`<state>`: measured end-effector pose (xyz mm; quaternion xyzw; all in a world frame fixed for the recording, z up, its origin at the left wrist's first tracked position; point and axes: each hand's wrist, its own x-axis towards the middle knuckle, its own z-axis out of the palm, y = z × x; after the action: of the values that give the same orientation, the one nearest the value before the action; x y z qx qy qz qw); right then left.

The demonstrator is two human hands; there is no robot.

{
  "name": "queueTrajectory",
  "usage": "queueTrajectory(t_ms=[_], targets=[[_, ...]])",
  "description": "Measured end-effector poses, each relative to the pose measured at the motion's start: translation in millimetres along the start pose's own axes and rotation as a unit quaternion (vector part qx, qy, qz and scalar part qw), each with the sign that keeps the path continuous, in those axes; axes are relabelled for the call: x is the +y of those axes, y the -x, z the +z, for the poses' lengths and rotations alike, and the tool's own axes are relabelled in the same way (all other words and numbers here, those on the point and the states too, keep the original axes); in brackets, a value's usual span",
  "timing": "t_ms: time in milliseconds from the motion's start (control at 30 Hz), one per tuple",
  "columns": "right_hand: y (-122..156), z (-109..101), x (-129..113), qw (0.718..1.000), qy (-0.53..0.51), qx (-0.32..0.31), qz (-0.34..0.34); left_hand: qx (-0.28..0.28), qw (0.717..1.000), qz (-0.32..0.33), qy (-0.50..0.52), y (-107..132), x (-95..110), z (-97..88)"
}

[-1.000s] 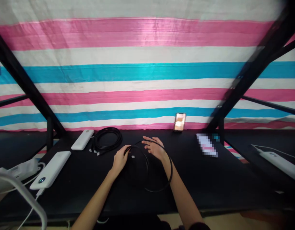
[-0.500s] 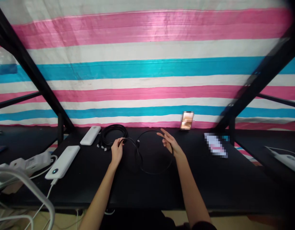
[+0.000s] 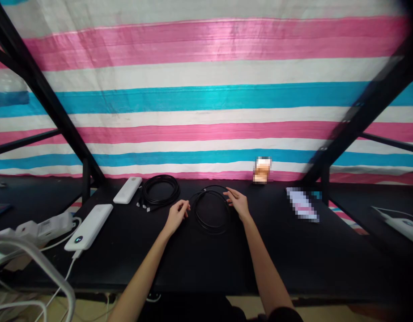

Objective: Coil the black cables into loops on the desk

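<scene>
- At the left there is a white power strip (image 3: 41,230), and in front of it a pale curved tube (image 3: 48,264).
- To the right of the strip, a large white power bank (image 3: 88,227) lies on the black worktop (image 3: 199,268), with a white cable (image 3: 68,270) at its near end.
- Farther back lies a smaller white power bank (image 3: 127,190).
- Just beside it is a black coiled cable (image 3: 146,191), its light connectors lying at its near left.
- Next comes the left hand (image 3: 179,215). Its fingertips are drawn together where one part of the black loose cable (image 3: 195,211) arrives; whether they really pinch it, I cannot tell.
- This loose cable forms round loops in the middle of the worktop, between the two hands.
- The right hand (image 3: 238,203) is at the right side of the loops, its fingers bent and a little spread. The cable reaches its fingertips, but the pinch is not clear.
- Behind this hand, to the right, stands a small pixelated object (image 3: 261,171).
- Farther right lies a pixelated flat item (image 3: 303,205).
- At the right edge is another white power bank (image 3: 404,228).
</scene>
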<state>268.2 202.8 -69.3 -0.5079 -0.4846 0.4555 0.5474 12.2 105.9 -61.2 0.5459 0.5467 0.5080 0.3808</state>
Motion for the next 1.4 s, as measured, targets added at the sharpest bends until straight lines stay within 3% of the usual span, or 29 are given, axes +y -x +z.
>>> queueTrajectory(t_ms=[100, 233, 300, 367, 467, 633, 733, 867, 967, 1100, 1233, 1400], targets=[[-4, -14, -9, 0.996, -0.021, 0.080, -0.044, 0.128, 0.991, 0.012, 0.039, -3, 5, -14.1], [-5, -30, -20, 0.978, -0.051, 0.179, -0.096, 0.322, 0.943, 0.039, 0.069, -4, 11, -31.9], [-4, -31, -24, 0.970, -0.057, 0.202, -0.120, 0.391, 0.916, 0.050, 0.069, -4, 12, -36.7], [-2, -28, -27, 0.964, -0.061, 0.216, -0.140, 0.426, 0.901, 0.063, 0.056, -2, 14, -37.8], [2, -21, -29, 0.968, -0.054, 0.202, -0.140, 0.385, 0.919, 0.091, 0.007, 3, 15, -32.7], [1, -17, -15, 0.985, 0.082, 0.114, -0.101, 0.197, 0.970, 0.105, -0.101, 3, 7, -19.2], [-4, -16, -5, 0.979, 0.160, 0.103, -0.070, 0.148, 0.974, 0.094, -0.142, -2, -4, -18.5], [-4, -4, -1, 0.981, 0.164, 0.102, -0.019, 0.109, 0.972, 0.104, -0.182, -6, -15, -18.4], [0, 10, 1, 0.988, 0.146, 0.040, 0.015, 0.052, 0.970, 0.124, -0.204, -5, -20, -12.0], [2, 19, 11, 0.983, 0.175, -0.025, -0.045, 0.012, 0.965, 0.137, -0.221, -3, -23, -5.1], [-8, 3, 20, 0.973, 0.222, 0.017, -0.066, 0.033, 0.966, 0.130, -0.220, -4, -24, -8.9], [-24, -33, 21, 0.954, 0.259, 0.145, -0.041, 0.048, 0.970, 0.122, -0.204, -3, -21, -13.1]])
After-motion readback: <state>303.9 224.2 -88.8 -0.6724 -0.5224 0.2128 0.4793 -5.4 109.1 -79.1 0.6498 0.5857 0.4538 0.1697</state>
